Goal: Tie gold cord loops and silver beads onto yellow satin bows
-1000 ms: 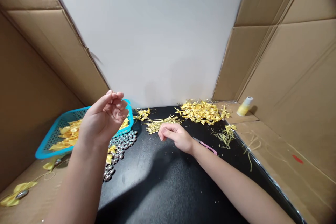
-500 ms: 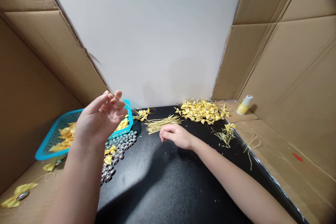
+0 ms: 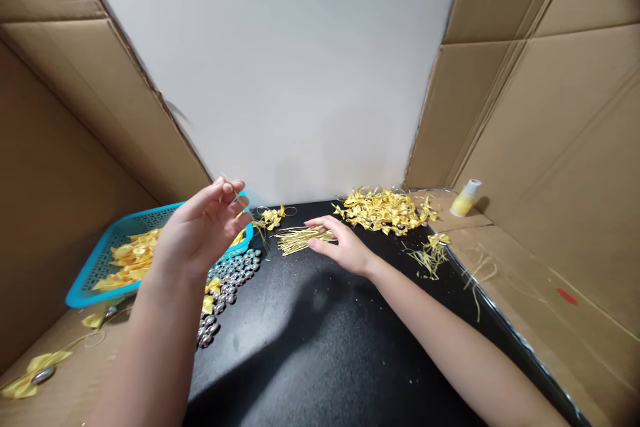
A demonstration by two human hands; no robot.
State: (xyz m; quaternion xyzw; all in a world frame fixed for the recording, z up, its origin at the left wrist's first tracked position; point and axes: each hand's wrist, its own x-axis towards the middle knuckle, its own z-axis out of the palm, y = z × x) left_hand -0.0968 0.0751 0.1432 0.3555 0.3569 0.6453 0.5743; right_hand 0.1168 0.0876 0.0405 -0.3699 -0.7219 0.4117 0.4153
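Note:
My left hand point(image 3: 200, 227) is raised palm-up in front of the blue basket, thumb and fingertips pinched on a thin gold cord point(image 3: 256, 221) that trails down to the right. Over the bundle of cut gold cords point(image 3: 296, 240), my right hand point(image 3: 343, 247) has its thumb and fingers spread apart and holds nothing. Below the left hand, yellow ribbon bows point(image 3: 212, 288) lie among silver beads point(image 3: 233, 280). The blue basket point(image 3: 83, 280), partly hidden by the left hand, contains yellow ribbon bows point(image 3: 133, 257).
At the back right lies a heap of yellow bows with cords point(image 3: 383, 210). Loose cord pieces point(image 3: 429, 259) are in front of it, and a pale yellow cone point(image 3: 464, 199) stands on cardboard. Two bows point(image 3: 37, 373) rest at the left. Cardboard walls point(image 3: 565, 133) flank the black tabletop point(image 3: 320, 360).
My right hand has opened from curled fingers and reached over the cord bundle. My left hand has shifted slightly right, still pinching the cord, which now hangs lower.

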